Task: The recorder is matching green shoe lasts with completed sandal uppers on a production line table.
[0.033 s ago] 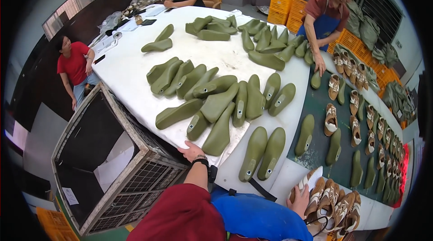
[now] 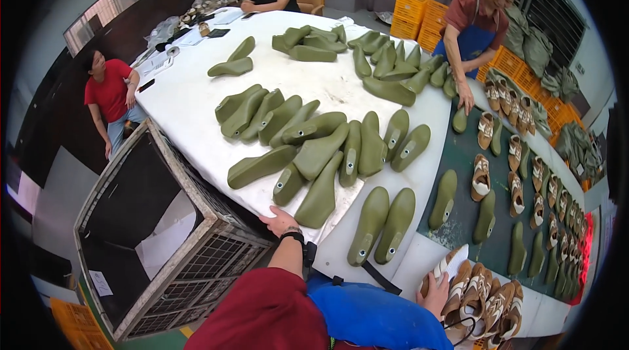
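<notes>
Head view: left hand [image 2: 280, 220] rests open on the bench [image 2: 190, 114] edge, right hand [image 2: 434, 294] grips a shoe [image 2: 452, 265]; a nudge could likely tip the nearest green last [image 2: 321, 196] into the wire crate [image 2: 157, 219] at lower left.

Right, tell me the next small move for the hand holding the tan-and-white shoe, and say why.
Probably slide the tan-and-white shoe forward beside the finished shoes. The right hand grips it at the white table's edge, while the left hand only rests flat near an olive-green plastic shoe last.

tan-and-white shoe [image 2: 451, 270], upturned, table's near edge
</notes>
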The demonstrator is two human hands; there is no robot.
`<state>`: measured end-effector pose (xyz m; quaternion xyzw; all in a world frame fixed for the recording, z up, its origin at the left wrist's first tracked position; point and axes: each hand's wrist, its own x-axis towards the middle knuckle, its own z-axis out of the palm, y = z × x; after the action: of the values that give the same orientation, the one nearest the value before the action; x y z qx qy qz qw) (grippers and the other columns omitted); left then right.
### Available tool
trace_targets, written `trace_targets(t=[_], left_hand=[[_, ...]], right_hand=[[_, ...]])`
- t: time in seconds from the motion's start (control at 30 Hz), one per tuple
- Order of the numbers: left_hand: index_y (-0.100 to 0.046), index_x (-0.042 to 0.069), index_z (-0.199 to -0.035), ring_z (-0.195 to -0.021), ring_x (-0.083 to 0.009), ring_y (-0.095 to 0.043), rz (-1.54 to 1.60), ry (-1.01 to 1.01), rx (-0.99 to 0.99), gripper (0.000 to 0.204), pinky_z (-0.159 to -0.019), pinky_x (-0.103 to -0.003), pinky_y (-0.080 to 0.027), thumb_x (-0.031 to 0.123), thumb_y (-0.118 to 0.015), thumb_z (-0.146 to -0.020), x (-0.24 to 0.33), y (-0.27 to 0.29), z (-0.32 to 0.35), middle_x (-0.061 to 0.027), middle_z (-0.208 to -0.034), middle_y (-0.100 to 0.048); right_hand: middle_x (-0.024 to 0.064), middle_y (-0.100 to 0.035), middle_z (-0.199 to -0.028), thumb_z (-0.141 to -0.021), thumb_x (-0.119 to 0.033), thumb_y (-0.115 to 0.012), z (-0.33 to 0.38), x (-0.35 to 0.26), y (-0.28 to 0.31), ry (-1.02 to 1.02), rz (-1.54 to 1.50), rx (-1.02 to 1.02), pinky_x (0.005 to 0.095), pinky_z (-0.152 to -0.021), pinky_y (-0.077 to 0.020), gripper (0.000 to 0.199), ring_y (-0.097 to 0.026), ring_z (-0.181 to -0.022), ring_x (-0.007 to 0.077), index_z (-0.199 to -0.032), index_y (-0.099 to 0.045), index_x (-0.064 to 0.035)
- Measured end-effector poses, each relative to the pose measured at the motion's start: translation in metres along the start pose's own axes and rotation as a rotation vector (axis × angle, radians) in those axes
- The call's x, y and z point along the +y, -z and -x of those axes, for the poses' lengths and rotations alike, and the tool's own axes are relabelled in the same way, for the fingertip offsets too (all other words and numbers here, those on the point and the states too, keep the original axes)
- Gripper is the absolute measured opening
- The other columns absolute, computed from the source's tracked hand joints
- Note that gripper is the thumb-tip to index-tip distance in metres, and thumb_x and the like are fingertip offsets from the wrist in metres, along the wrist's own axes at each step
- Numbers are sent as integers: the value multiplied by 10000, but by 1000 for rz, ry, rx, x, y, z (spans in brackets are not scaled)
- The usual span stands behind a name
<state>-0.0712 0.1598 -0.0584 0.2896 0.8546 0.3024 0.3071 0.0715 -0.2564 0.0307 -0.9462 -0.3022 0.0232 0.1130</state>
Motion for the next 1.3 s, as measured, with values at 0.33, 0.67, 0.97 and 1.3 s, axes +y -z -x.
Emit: trace_targets(t=[0.33, 0.67, 0.97, 1.3], left_hand=[[-175, 105, -1377, -1023, -434, -492, 88, -68, -69, 664, -858, -488, -402, 470, -399, -870, -19, -10, -13, -318, -1142, -463], [-151, -1, -1361, -1165, -296, -424, 212, -297, -954, 760, -969, -361, -344, 209, -591, -778, -54, 22, -103, -255, -1303, -369], [-427, -1, -1199, -1182, -425, -322, -58, -1458, -708, 562, -973, -446, -313, 194, -639, -717, 22, 73, -26, -248, -1288, -330], [-458, 161, -1241, -1165, -395, -343, -421, -1846, -663, 714, -888, -463, -358, 340, -727, -604, 35, 29, 31, -210, -1378, -244]], right_hand=[[209, -391, -1192, -548, -200, -749, -6, -1, -27, -246, 129, 42, 427, -858, -400, 714, -426, -1074, 376, -1193, -443, -173], [184, -441, -1061, -569, -118, -664, -22, -11, -13, -390, -19, 79, 420, -785, -448, 582, -514, -932, 378, -1107, -443, -152], [116, -551, -920, -648, -41, -564, -33, 3, -5, -510, -641, 434, 345, -792, -429, 423, -544, -876, 249, -1053, -447, -79], [56, -516, -895, -669, 8, -505, -5, 23, -98, -816, -1212, 209, 260, -702, -395, 372, -484, -780, 155, -1037, -468, -37]])
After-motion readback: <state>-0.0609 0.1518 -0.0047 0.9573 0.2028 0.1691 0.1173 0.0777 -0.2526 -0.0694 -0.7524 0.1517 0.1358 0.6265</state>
